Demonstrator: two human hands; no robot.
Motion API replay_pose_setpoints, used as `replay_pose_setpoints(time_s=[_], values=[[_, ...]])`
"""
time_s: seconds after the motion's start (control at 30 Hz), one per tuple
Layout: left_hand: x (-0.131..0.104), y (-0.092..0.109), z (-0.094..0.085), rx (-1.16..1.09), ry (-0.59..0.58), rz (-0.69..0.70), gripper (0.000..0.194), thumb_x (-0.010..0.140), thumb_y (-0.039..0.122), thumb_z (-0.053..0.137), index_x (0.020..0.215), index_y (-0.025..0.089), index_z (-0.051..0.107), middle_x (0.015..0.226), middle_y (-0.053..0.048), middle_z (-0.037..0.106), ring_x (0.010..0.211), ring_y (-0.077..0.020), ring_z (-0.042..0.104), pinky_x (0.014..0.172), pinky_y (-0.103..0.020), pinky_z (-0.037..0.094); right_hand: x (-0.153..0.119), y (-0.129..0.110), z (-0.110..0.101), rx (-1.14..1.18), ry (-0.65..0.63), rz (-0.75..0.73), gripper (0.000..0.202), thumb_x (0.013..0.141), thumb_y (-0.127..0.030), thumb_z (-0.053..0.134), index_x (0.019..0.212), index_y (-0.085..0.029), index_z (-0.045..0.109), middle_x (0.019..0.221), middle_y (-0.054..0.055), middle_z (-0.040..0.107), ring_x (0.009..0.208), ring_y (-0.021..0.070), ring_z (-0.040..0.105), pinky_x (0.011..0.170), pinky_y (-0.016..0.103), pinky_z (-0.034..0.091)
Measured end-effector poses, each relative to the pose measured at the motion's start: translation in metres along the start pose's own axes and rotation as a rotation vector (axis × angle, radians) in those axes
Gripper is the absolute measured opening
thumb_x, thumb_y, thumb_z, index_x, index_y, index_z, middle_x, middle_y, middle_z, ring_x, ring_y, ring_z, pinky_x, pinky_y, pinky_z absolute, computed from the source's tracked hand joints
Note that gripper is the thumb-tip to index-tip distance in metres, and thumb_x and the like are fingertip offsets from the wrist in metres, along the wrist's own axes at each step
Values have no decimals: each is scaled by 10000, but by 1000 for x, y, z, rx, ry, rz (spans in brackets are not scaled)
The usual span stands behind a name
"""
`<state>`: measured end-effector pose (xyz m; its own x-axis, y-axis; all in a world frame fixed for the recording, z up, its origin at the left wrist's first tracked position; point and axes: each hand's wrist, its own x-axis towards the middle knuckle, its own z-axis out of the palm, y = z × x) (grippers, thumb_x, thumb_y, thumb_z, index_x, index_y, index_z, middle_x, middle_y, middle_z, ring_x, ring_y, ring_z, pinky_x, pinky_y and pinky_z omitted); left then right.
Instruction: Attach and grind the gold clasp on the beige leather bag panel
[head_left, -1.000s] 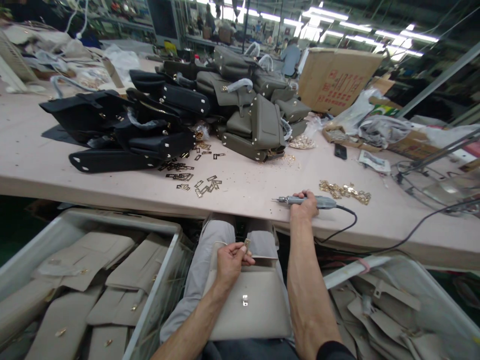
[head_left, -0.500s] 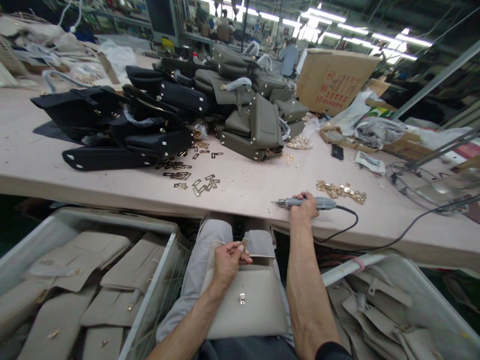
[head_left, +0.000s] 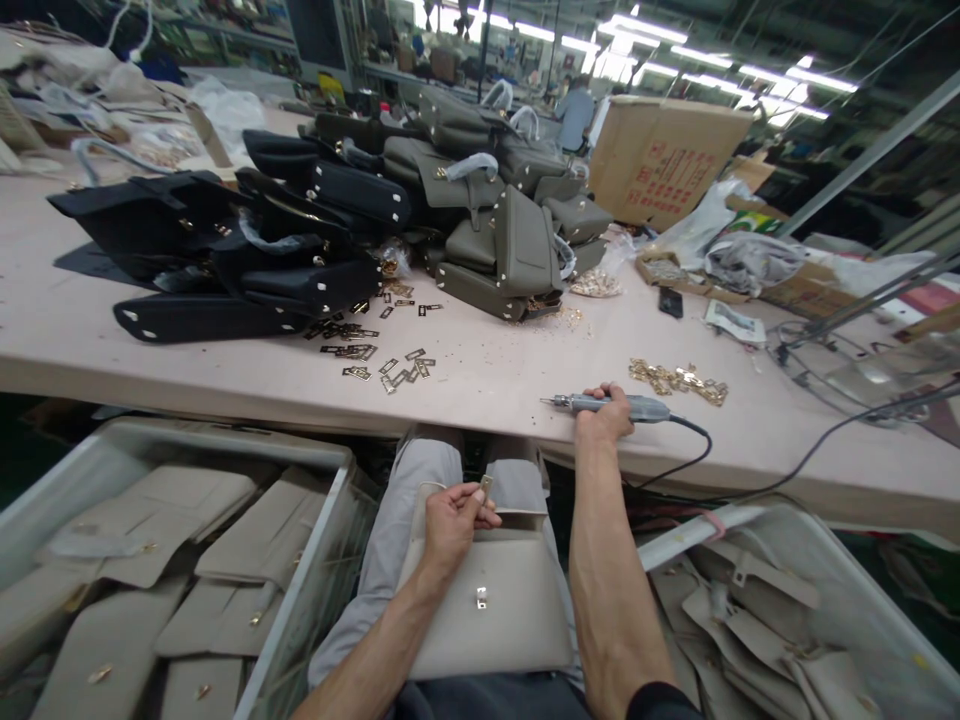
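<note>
A light grey handbag [head_left: 510, 620] with a small metal clasp [head_left: 481, 598] on its front lies across the lap. Above its upper edge, my left hand [head_left: 452, 520] pinches a small metal plate [head_left: 486, 487] between thumb and fingers. My right hand [head_left: 609, 412] is wrapped round a grey electric screwdriver [head_left: 649, 408] at the table's front edge, its bit pointing left. From the tool's rear end a dark cord runs off to the right. Gold hardware pieces [head_left: 679, 380] lie in a pile just beyond my right hand.
Black handbags [head_left: 210, 290] and olive handbags [head_left: 517, 250] are heaped on the table [head_left: 480, 370]. Loose metal plates [head_left: 405, 370] lie before them. A left crate [head_left: 300, 560] and a right crate [head_left: 847, 560] hold grey bag parts. A cardboard box [head_left: 664, 160] stands behind.
The whole view has shifted slightly. Both hands keep their grips, with the plate and the screwdriver in nearly the same places.
</note>
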<state>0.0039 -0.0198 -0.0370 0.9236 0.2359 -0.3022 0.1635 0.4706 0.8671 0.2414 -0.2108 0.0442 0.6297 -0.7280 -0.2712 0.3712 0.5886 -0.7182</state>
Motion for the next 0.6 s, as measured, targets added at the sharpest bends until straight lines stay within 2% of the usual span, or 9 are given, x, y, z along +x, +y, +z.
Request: replay_pose_setpoints(time_s=[0.6], values=[[-1,2,2,12,-5,-4,528,767,526,826,985,63,695,757,-143,740,572,-251,718,540,-319,625,2,-10,-1,-11,-4,-39,239,802,-39,615,841,-201,443,755,-35,581,502,95,515,394,161,514]])
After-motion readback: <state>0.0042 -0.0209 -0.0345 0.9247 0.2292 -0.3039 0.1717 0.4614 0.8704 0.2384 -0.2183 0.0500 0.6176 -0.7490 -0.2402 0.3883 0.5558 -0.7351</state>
